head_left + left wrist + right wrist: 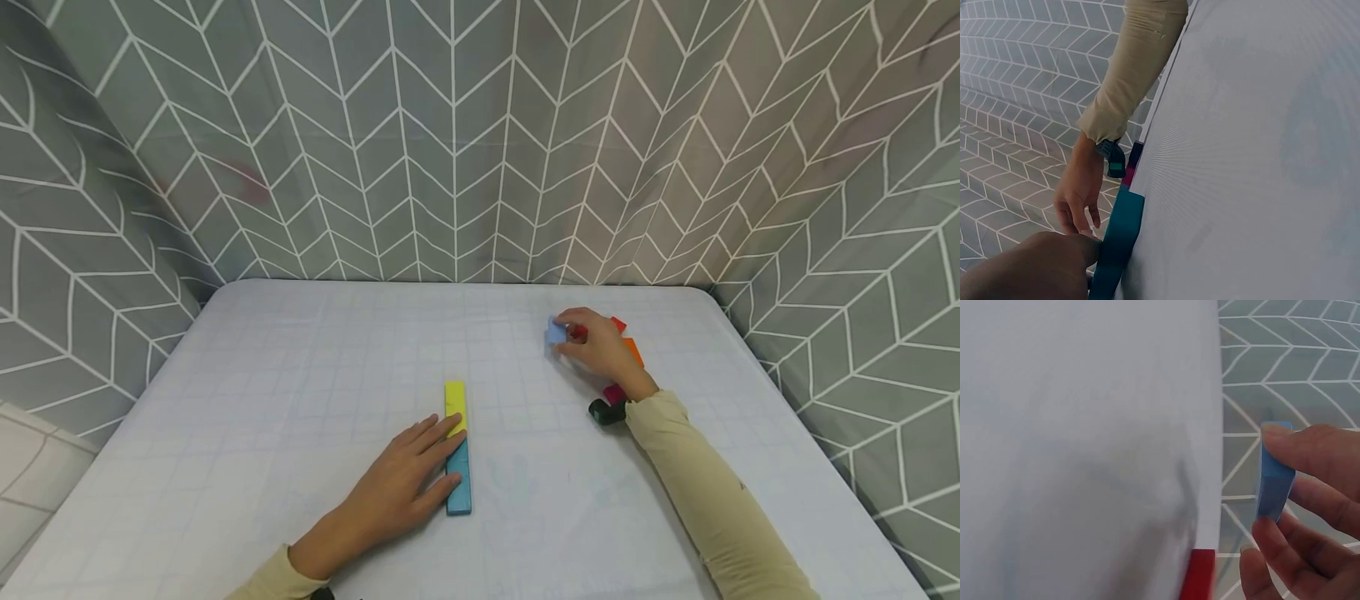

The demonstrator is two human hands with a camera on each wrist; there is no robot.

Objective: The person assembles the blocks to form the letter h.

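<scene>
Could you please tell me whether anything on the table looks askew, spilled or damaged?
Nothing stands out. The yellow block and teal block lie end to end with the left hand on them, and the right hand pinches a light blue block. No spill or damage shows. Some loose pieces are partly hidden.

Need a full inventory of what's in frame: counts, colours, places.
Yellow block: 1, yellow, end to end with teal block
Teal block: 1, teal, nearer the wearer
Light-blue block: 1, light blue, in right hand
Red block: at least 1, red, partly hidden behind right hand
Orange block: 1, orange, beside right hand
Magenta block: 1, magenta, by right wrist
Dark piece: 1, navy-looking, beside magenta block
Table: 1, white, under everything
Curtain: grey, white chevrons, around table; panel count unclear
Wrist device: 1 clear, dark, right wrist
Sleeves: 2, beige, forearms
Left hand: 1, across yellow and teal blocks
Right hand: 1, pinching light-blue block
</scene>
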